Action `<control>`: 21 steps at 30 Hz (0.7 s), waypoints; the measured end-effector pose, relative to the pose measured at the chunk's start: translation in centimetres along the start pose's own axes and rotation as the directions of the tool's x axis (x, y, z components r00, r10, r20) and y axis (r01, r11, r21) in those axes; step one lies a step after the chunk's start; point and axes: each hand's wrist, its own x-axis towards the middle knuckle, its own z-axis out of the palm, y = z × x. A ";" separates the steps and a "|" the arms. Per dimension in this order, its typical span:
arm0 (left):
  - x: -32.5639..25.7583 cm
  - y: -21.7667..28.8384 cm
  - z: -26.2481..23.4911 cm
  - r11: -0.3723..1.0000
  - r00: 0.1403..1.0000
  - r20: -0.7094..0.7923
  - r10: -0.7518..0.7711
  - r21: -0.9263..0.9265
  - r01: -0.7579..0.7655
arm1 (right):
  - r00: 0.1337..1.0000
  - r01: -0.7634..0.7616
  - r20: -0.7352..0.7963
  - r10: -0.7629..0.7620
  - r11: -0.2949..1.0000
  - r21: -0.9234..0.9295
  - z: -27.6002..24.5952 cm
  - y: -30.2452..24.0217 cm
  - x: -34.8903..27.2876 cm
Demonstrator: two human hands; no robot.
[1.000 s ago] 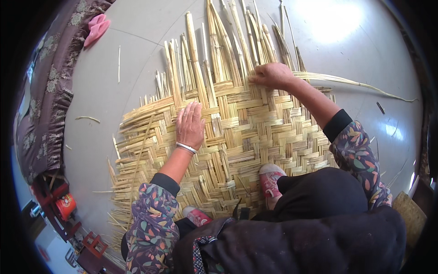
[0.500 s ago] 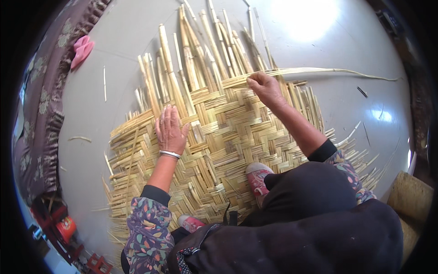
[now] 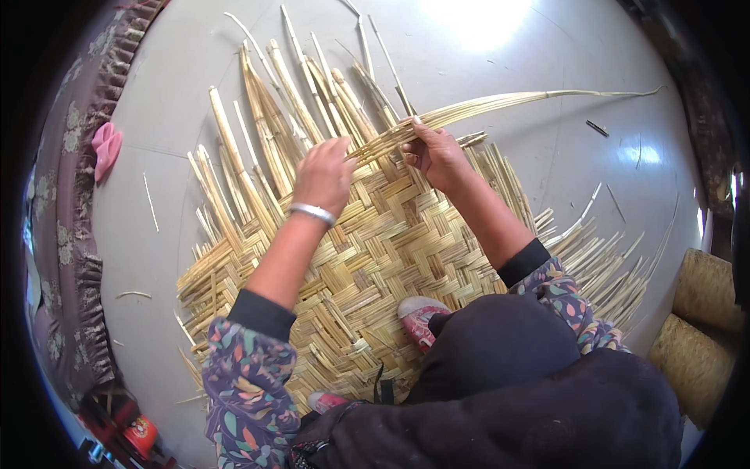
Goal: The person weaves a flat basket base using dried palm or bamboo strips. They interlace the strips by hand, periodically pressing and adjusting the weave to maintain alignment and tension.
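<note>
A partly woven mat (image 3: 391, 234) of flattened reed strips lies beneath me, with loose reed stalks (image 3: 297, 90) sticking out beyond its far edge. A thin bundle of pale reed strips (image 3: 500, 102) runs across that edge, its long tail bending out to the right. My right hand (image 3: 439, 154) pinches the bundle, thumb on top and fingers curled underneath. At the bundle's left end, my left hand (image 3: 322, 176), slightly blurred, closes its fingers on the strips. A pale bangle (image 3: 312, 213) circles my left wrist.
My shoe (image 3: 422, 319) rests on the mat. Loose strips (image 3: 601, 273) fan out at right, near woven cylindrical pieces (image 3: 691, 344). A pink cloth-like item (image 3: 107, 150) lies on the grey floor (image 3: 156, 258) beside a dark ruffled cover (image 3: 74, 195). A short dark stick (image 3: 598, 128) lies far right.
My left hand has lifted off the mat and moved right and up to the strips. The bundle is raised, its tail arching higher. The view has shifted, moving the mat leftward.
</note>
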 end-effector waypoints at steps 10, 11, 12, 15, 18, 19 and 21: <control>7.4 1.4 3.2 0.645 0.761 0.636 -0.128 -0.529 0.551 | 0.994 0.091 0.067 -0.083 0.988 -0.128 -0.8 -1.5 -1.2; 7.5 1.4 3.3 0.657 0.749 0.650 -0.127 -0.511 0.554 | 0.995 0.088 0.064 -0.080 0.988 -0.127 -1.0 -1.5 -1.0; 7.6 1.3 3.5 0.669 0.738 0.663 -0.127 -0.492 0.557 | 0.995 0.084 0.061 -0.077 0.989 -0.125 -1.1 -1.4 -0.9; 7.9 1.5 3.6 0.702 0.712 0.685 -0.152 -0.432 0.566 | 0.995 0.077 0.079 -0.068 0.989 -0.124 -1.6 -1.1 -0.4; 7.4 1.7 4.5 0.769 0.757 0.604 -0.250 -0.352 0.534 | 0.994 0.113 0.022 -0.112 0.950 -0.291 -0.6 -1.2 -0.6; 7.3 2.1 5.0 0.821 0.785 0.560 -0.265 -0.296 0.488 | 0.990 0.128 -0.013 -0.141 0.931 -0.342 -0.5 -1.1 -0.7; 7.0 2.7 5.7 0.883 0.835 0.469 -0.288 -0.206 0.421 | 0.976 0.149 -0.079 -0.204 0.884 -0.443 -0.2 -0.9 -0.8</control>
